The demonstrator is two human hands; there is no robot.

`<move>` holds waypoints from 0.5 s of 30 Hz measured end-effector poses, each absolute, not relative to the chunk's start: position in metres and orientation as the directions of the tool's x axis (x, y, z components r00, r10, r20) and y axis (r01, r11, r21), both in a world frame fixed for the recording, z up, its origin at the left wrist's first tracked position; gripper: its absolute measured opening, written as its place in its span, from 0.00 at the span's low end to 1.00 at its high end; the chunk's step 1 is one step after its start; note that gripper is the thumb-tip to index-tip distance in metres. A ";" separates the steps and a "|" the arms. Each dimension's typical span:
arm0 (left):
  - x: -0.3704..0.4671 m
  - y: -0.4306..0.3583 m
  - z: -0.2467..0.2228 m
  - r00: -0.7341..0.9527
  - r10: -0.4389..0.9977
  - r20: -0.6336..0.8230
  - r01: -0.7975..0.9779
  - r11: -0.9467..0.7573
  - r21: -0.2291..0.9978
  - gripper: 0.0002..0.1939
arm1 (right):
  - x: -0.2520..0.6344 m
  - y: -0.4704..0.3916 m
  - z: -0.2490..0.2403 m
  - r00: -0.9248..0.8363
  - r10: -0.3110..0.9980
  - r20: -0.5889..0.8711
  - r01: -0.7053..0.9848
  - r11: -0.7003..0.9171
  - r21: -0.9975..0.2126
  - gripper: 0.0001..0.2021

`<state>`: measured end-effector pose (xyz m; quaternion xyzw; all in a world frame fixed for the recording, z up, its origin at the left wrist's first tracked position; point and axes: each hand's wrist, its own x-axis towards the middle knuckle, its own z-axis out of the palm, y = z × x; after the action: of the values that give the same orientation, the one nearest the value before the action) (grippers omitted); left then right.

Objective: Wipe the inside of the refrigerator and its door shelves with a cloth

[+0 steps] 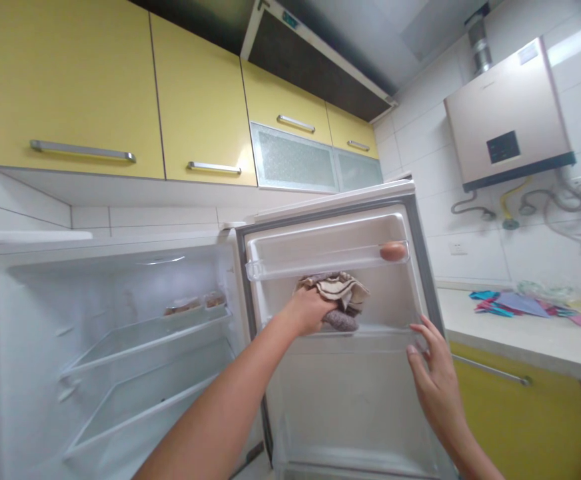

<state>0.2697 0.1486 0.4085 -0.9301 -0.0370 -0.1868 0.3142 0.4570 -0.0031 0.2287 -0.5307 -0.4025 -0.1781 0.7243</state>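
A brown and beige cloth is bunched up in my left hand, whose fingers are closed around it. The cloth is at the inner side of the open fridge door, just above the middle door shelf. Whether it touches the door panel I cannot tell. My right hand is at the right end of that shelf, near the door's edge, with fingers spread and thumb apart. In the upper door shelf lies a brown egg, at the right end.
The fridge interior stands open at left, with glass shelves and small food packs. Yellow cabinets hang above. At right, a countertop holds colourful cloths or bags below a water heater.
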 end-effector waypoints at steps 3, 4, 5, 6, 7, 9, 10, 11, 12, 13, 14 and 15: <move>0.237 0.155 0.404 0.853 0.220 0.474 0.403 -0.854 -0.328 0.24 | 0.458 -0.001 0.229 0.597 0.156 0.787 0.717 0.336 -0.610 0.20; 0.227 0.158 0.401 0.803 0.327 0.499 0.479 -0.852 -0.212 0.23 | 0.458 -0.001 0.231 0.582 0.139 0.801 0.744 0.306 -0.594 0.20; 0.218 0.161 0.400 0.748 0.418 0.516 0.535 -0.840 -0.095 0.22 | 0.457 -0.001 0.232 0.561 0.112 0.820 0.780 0.260 -0.569 0.21; 0.210 0.165 0.398 0.696 0.489 0.526 0.568 -0.823 0.014 0.21 | 0.455 -0.002 0.235 0.531 0.080 0.843 0.820 0.200 -0.536 0.21; 0.204 0.170 0.397 0.653 0.541 0.529 0.583 -0.806 0.105 0.18 | 0.452 -0.002 0.238 0.492 0.051 0.869 0.859 0.132 -0.494 0.21; 0.196 0.178 0.398 0.608 0.595 0.526 0.580 -0.785 0.217 0.15 | 0.439 -0.003 0.246 0.390 0.022 0.920 0.920 0.019 -0.391 0.20; 0.195 0.183 0.399 0.598 0.608 0.522 0.572 -0.780 0.253 0.15 | 0.430 -0.002 0.249 0.331 0.025 0.943 0.944 -0.007 -0.331 0.19; 0.195 0.186 0.399 0.588 0.622 0.517 0.558 -0.775 0.297 0.15 | 0.419 0.000 0.253 0.271 0.040 0.962 0.963 -0.003 -0.271 0.18; 0.196 0.189 0.400 0.577 0.636 0.513 0.540 -0.768 0.344 0.16 | 0.408 0.003 0.256 0.217 0.062 0.974 0.975 0.027 -0.219 0.18; 0.198 0.190 0.401 0.567 0.648 0.508 0.519 -0.760 0.391 0.16 | 0.396 0.008 0.259 0.176 0.088 0.980 0.980 0.074 -0.182 0.18; 0.201 0.191 0.401 0.559 0.660 0.503 0.494 -0.752 0.437 0.16 | 0.385 0.014 0.262 0.155 0.120 0.981 0.977 0.131 -0.170 0.19; 0.204 0.190 0.400 0.554 0.667 0.498 0.462 -0.744 0.483 0.16 | 0.373 0.020 0.265 0.156 0.162 0.974 0.964 0.192 -0.186 0.19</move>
<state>0.2044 0.1900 0.4005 -0.8687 -0.3248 -0.3425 -0.1501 0.3735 0.0204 0.2646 -0.5219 -0.5389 -0.3628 0.5527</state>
